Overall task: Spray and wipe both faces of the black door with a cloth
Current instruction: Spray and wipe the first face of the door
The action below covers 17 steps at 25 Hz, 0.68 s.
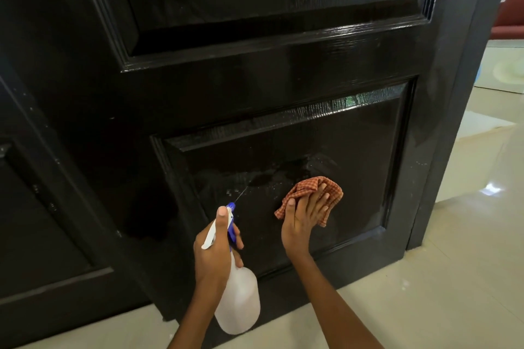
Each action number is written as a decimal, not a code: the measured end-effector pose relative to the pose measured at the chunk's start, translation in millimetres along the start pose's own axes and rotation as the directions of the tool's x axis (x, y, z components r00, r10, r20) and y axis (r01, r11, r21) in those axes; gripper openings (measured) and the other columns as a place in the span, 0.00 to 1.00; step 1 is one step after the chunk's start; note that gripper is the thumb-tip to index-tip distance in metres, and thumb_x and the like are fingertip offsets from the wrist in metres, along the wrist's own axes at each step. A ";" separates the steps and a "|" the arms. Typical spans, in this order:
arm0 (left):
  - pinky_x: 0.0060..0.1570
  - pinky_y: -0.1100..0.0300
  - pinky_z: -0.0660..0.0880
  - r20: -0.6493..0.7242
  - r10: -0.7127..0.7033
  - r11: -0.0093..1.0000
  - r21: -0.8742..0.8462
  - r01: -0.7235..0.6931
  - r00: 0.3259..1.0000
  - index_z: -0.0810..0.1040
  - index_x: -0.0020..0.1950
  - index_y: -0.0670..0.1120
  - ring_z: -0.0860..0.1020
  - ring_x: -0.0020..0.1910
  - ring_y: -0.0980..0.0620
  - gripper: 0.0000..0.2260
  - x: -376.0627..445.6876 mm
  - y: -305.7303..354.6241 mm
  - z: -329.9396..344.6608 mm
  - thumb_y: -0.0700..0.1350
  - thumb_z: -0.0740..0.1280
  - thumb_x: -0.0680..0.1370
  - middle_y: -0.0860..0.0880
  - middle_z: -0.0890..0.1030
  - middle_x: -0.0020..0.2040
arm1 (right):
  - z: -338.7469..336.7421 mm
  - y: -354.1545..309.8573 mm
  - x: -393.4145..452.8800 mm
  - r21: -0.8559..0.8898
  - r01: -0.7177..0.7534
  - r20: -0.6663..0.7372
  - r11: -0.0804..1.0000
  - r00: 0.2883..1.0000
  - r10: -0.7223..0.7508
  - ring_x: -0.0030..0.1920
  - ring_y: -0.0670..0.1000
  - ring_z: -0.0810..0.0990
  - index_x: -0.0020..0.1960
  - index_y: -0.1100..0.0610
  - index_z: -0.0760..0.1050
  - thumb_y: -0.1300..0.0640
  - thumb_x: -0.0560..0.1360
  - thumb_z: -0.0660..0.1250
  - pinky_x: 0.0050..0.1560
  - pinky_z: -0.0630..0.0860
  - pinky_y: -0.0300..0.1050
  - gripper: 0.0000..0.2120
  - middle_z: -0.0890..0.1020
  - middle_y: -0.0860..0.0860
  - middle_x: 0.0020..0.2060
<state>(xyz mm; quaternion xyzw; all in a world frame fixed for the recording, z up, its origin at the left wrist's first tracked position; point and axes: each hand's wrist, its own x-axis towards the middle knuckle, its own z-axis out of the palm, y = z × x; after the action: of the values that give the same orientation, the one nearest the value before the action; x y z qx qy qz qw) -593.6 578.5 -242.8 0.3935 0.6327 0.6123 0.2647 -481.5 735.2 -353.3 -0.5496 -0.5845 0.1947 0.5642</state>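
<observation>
The glossy black panelled door (255,79) fills most of the view, standing open with its free edge at the right. My left hand (217,246) grips a white spray bottle (241,300) with a blue nozzle, fingers curled on the trigger; a thin jet leaves the nozzle toward a wet patch on the lower panel. My right hand (304,221) presses an orange checked cloth (317,193) flat against that lower panel, just right of the wet patch, fingers spread over it.
A second black door leaf (42,221) stands at the left, angled toward me. Pale glossy floor tiles (453,278) spread below and to the right. Through the opening at the far right shows a red seat (510,17).
</observation>
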 end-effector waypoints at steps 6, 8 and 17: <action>0.25 0.58 0.75 -0.074 0.033 0.999 0.006 -0.033 0.997 0.78 0.41 0.40 0.76 0.26 0.44 0.27 -12.4 -9.5 -12.9 0.63 0.56 0.77 0.44 0.82 0.34 | 9.3 -20.5 -17.9 -0.095 0.262 0.046 0.960 0.965 -0.259 0.81 0.58 0.32 0.81 0.46 0.29 0.41 0.85 0.45 0.77 0.28 0.60 0.33 0.33 0.50 0.81; 0.27 0.58 0.75 -0.121 0.012 1.000 -0.020 -0.014 0.993 0.78 0.41 0.40 0.77 0.27 0.46 0.27 -15.0 -8.6 -16.3 0.64 0.56 0.76 0.43 0.81 0.33 | 16.1 -25.0 -24.0 -0.196 0.396 0.094 0.897 0.918 -0.384 0.81 0.63 0.36 0.83 0.50 0.35 0.42 0.86 0.45 0.77 0.30 0.63 0.31 0.37 0.54 0.82; 0.28 0.69 0.75 -0.260 0.092 0.993 -0.047 -0.108 0.961 0.79 0.45 0.50 0.78 0.26 0.52 0.18 -38.1 -12.6 -21.3 0.59 0.55 0.78 0.47 0.83 0.40 | 11.8 -75.4 13.1 -0.376 0.695 0.127 0.612 0.693 -0.709 0.82 0.57 0.42 0.83 0.44 0.41 0.35 0.83 0.48 0.79 0.39 0.61 0.33 0.41 0.48 0.83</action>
<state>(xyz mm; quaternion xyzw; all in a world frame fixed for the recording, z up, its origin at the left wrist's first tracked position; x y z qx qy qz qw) -592.2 535.9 -258.5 0.3340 0.6221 0.6896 0.1609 -520.5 726.9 -286.9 -0.3821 -0.7692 -0.1736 0.4819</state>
